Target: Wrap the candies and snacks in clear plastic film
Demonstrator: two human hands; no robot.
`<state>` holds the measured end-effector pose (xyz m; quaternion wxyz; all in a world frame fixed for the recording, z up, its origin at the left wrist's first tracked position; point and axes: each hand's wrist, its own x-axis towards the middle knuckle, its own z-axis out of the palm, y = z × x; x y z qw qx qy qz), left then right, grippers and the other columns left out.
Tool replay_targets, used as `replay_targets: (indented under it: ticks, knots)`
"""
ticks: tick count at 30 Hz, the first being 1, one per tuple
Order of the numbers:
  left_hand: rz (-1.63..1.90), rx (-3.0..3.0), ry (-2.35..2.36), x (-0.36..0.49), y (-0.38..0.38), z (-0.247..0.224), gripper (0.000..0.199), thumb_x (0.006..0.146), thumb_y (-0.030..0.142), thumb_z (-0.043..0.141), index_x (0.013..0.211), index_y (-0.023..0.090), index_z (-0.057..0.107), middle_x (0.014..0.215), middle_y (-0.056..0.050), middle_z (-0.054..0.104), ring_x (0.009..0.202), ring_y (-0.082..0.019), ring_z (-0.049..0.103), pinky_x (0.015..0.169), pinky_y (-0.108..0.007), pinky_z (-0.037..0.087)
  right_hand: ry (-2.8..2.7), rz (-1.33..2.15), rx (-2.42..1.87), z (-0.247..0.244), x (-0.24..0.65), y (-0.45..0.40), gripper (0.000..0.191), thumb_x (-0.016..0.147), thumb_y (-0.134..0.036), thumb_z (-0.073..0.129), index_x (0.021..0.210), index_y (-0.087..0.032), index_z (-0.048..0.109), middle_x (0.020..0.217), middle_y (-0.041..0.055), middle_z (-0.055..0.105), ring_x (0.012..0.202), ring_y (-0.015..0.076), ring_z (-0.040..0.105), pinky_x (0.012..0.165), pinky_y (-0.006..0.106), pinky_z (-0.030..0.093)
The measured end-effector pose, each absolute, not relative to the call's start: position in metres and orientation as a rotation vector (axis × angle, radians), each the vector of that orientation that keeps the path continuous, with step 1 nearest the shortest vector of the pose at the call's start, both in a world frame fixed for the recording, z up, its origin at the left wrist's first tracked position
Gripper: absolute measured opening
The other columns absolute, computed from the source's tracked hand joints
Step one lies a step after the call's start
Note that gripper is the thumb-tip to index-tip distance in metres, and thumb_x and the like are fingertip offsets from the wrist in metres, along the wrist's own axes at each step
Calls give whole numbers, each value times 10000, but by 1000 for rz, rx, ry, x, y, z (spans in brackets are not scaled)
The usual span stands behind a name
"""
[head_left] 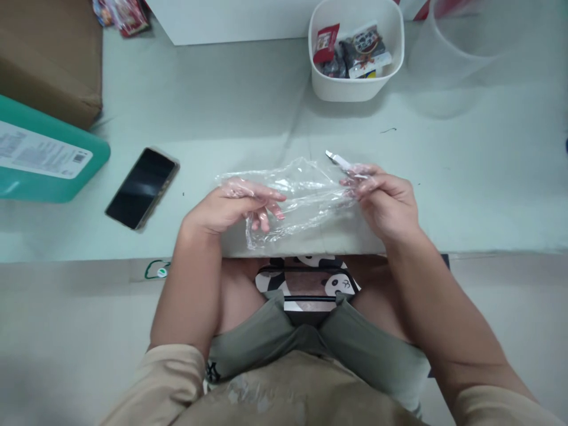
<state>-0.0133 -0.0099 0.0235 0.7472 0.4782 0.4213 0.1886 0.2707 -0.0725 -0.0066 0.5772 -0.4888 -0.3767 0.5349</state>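
A crinkled clear plastic bag (pixel 306 204) stretches between both hands just above the table's front edge. My left hand (pixel 226 207) holds its left end, with film lying over the bent fingers; whether the fingertips are inside the bag I cannot tell. At the other end, my right hand (pixel 388 201) pinches the film between thumb and fingers. Sticking out from the right fingers toward the upper left is a small white cutter (pixel 339 160) with a metal tip. Its rear part is hidden by the fingers and the plastic.
A phone (pixel 142 188) lies left of my left hand, beside a green container (pixel 48 154) and a brown cardboard box (pixel 48 59). Behind the bag stands a white bin (pixel 355 90) with small snack packets. A translucent tub (pixel 448 65) is at its right.
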Motion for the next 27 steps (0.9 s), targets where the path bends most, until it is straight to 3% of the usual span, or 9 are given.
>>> replay_targets:
  ticks: [3,6,9,11,15,19,22,24,27]
  knots:
    - [327,1075,928,-15,-9,22,179,754,253,755,910,225,838,756,-65,803,464,-145,676,392,-213,459,-865,1604,-1071,-5,274,-75,250,726,-326,781,946,-227,714,1065,50,757,818,201,755,684,377,638]
    - [214,1114,985,-13,-6,18,215,777,205,711,958,238,823,634,-19,744,413,-121,614,383,-201,443,-870,1972,-1228,-4,270,-76,568,768,-533,754,1204,-181,663,843,59,756,573,168,673,473,296,530]
    - [176,1168,976,-14,-5,17,191,762,162,716,914,234,807,462,46,572,328,-78,465,342,-179,340,-926,1952,-1403,-4,267,-74,347,788,-370,749,1048,-149,683,571,-31,613,428,93,519,401,212,386]
    - [206,1237,994,-16,-5,20,208,769,134,694,922,225,802,423,75,483,313,-51,381,335,-164,264,-846,1925,-1348,-3,267,-73,291,751,-313,727,988,-155,669,643,-2,662,504,111,595,457,222,456]
    - [102,1314,940,-16,-7,29,269,794,120,639,996,209,792,449,79,474,361,-48,389,364,-156,290,-596,2145,-1128,2,259,-72,561,752,-529,717,1174,-177,602,1050,109,762,877,230,756,698,344,633]
    - [4,1380,695,-14,-4,29,177,794,199,671,901,191,811,469,47,532,370,-62,420,358,-182,307,-567,2217,-1230,5,236,-72,735,719,-420,847,1328,-219,488,974,52,766,579,111,622,468,226,487]
    - [73,1390,640,-20,-3,22,164,790,250,704,878,219,839,410,35,510,324,-70,400,329,-196,252,-674,2061,-1304,3,232,-70,559,697,-311,859,1170,-200,583,778,-20,705,446,34,419,388,172,307]
    - [186,1329,740,-25,-4,19,139,759,225,731,834,245,847,376,40,488,285,-61,355,305,-197,215,-682,1821,-1336,0,237,-68,380,722,-358,834,975,-194,603,714,-40,647,446,23,397,391,167,279]
    - [326,1211,842,-29,-6,18,138,716,188,750,804,235,845,339,58,448,238,-45,291,274,-190,182,-608,1471,-1333,-4,246,-67,367,737,-419,821,881,-225,545,700,-61,589,481,28,416,424,165,315]
